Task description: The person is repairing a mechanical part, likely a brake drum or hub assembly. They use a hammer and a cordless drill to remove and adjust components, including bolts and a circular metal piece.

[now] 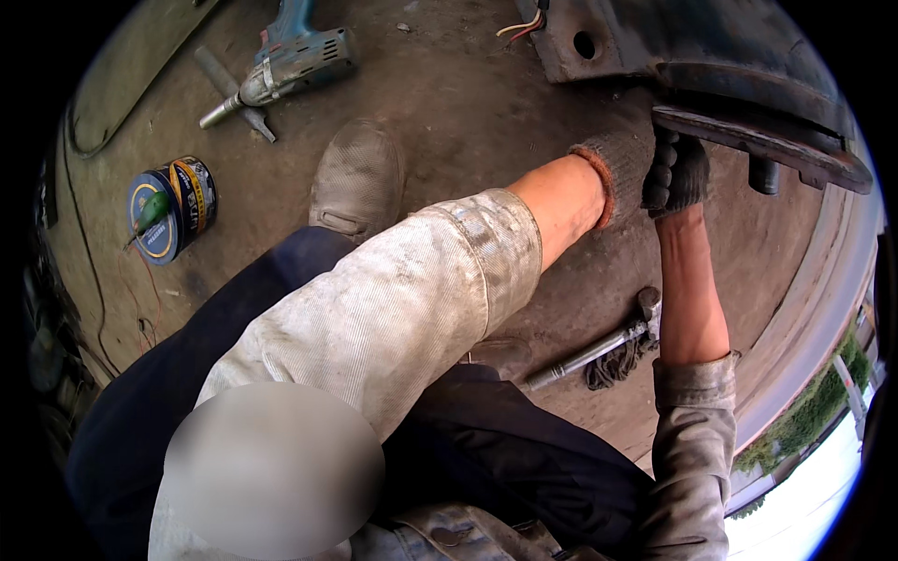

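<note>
Both my hands wear dark, dirty work gloves and meet at the right, under the near end of a dark metal plate (pixel 762 140). My left hand (pixel 629 154), in a knit glove with an orange-brown cuff, reaches in beside the plate's end; its fingers are hidden. My right hand (pixel 683 173) is right next to it, its black-coated fingers curled closed. Whatever lies inside that grip cannot be seen. Behind the plate stands a large worn dark metal body (pixel 720 47) with a round hole and loose wires (pixel 524 30).
A cordless impact wrench (pixel 299 65) lies at the upper left across a metal T-shaped tool (pixel 224 84). A blue can (pixel 178 208) carries a green-handled tool (pixel 152 212). Below my hands lie a hammer (pixel 647 304), a metal bar (pixel 589 358) and a dark glove (pixel 613 366).
</note>
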### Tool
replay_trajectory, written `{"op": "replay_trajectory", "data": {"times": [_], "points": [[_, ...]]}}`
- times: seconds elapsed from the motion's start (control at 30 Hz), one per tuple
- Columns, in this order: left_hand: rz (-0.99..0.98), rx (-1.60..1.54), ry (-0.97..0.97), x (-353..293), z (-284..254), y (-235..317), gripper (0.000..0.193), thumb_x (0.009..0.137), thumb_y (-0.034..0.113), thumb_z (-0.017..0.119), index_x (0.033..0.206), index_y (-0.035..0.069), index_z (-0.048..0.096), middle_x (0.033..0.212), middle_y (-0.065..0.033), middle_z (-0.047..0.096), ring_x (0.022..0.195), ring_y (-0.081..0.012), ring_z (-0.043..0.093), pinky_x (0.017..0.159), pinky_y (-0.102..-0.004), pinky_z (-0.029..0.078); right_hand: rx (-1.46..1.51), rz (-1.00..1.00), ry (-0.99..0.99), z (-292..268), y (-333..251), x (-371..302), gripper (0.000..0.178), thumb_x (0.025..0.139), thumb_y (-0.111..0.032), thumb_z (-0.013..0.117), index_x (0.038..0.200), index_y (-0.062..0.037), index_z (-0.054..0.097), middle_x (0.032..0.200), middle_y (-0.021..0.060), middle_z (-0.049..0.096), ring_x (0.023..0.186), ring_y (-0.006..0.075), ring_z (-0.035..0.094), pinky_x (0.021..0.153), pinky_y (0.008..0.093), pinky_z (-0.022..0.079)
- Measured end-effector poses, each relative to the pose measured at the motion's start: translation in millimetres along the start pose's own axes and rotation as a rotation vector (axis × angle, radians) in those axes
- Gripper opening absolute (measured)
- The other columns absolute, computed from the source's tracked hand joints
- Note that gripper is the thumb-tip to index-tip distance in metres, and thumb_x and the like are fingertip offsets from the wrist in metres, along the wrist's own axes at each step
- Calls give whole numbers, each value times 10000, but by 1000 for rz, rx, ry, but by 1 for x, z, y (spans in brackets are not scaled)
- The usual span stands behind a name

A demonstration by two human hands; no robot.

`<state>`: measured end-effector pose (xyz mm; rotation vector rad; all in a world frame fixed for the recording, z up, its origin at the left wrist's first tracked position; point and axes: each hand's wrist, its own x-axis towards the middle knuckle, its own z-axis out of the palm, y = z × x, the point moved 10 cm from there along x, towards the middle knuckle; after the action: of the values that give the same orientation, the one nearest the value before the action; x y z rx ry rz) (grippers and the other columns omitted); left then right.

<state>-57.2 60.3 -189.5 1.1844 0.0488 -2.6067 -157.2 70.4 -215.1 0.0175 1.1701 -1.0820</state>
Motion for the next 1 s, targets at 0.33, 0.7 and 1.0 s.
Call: {"op": "replay_trajectory", "data": {"times": [0.33, 0.7, 1.0], "points": [[78, -47, -21, 5, 7, -2, 477, 1118, 457, 479, 816, 120, 628, 631, -34, 574, 501, -191, 505, 458, -349, 413, -157, 26, -21, 4, -8, -9, 335, 1175, -413, 396, 963, -204, 551, 672, -34, 484, 476, 174, 440, 423, 352, 294], [249, 687, 252, 12, -44, 33, 478, 1082, 539, 539, 918, 116, 690, 724, -21, 655, 534, -225, 586, 490, -412, 470, -347, -456, 93, -88, -37, 38, 154, 1077, -119, 590, 1109, -25, 708, 928, 38, 674, 779, 181, 637, 653, 384, 535], [-352, 1918, 380, -233, -105, 274, 513, 1055, 468, 697, 1185, -26, 733, 1017, -113, 724, 842, -201, 679, 770, -375, 588, -733, -358, 264, -90, -28, 50, 139, 1017, -158, 673, 1008, -21, 696, 781, 82, 682, 710, 218, 675, 626, 373, 509]]}}
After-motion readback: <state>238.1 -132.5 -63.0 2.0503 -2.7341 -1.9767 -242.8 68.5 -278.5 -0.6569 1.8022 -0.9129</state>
